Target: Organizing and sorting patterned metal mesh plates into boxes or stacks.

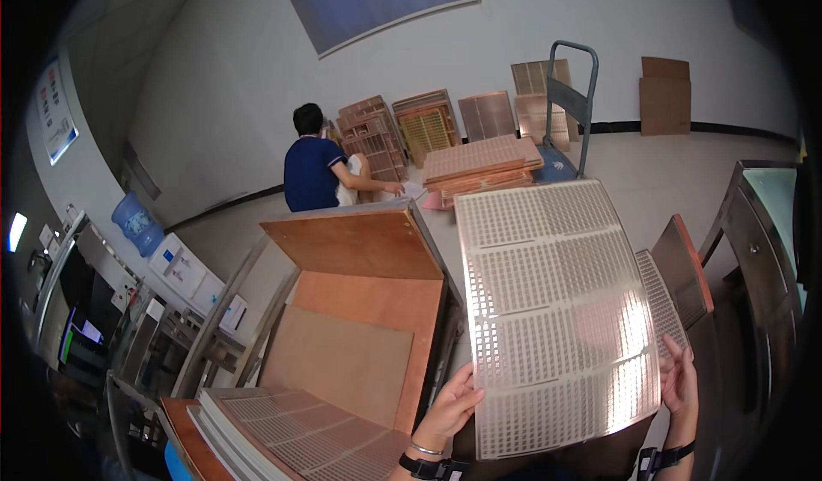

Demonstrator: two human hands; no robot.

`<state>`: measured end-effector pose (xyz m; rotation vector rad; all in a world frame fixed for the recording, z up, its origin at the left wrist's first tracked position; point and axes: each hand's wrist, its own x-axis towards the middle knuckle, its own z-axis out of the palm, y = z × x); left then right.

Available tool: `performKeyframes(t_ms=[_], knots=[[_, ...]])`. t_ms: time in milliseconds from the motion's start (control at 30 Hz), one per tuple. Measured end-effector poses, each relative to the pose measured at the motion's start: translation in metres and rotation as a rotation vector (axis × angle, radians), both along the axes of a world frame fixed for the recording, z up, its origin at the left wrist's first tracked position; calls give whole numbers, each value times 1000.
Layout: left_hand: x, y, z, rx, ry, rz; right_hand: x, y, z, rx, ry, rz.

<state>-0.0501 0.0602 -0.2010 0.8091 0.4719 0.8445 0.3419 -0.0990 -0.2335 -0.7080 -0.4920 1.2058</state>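
Observation:
I hold up a large shiny copper-coloured panel [552, 310] patterned with grids of small rectangles, tilted away from me. My left hand [449, 408] grips its lower left edge, and my right hand [681, 378] grips its lower right edge. Behind the panel, at its right, more similar panels [681, 267] lean on edge. Left of it stands a stack of plain copper-brown boards [364, 297] on a metal-framed table. Each of my wrists wears a dark band.
A stack of patterned panels [291, 430] lies at lower left. A person in a dark blue shirt [317, 164] sits on the floor among leaning panels [428, 126] and a piled stack [479, 164]. A hand trolley [565, 104], cardboard [664, 96], a water bottle [135, 222] and a metal cabinet [762, 241] stand around.

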Motion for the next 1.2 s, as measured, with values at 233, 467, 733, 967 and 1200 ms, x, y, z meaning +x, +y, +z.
performKeyframes(t_ms=[233,467,733,967,1200], knots=[[-4,4,11,54,54,-74,-36,15,-3,-106,-14,119],[17,-9,-15,-304,-300,252,-75,42,-5,92,82,-69],[54,-28,-38,-219,-226,148,-120,53,-1,100,126,-74],[7,-1,-37,-113,-85,382,-30,36,-4,159,236,-439],[-28,12,-59,-39,128,545,10,-23,14,-83,-153,-612]])
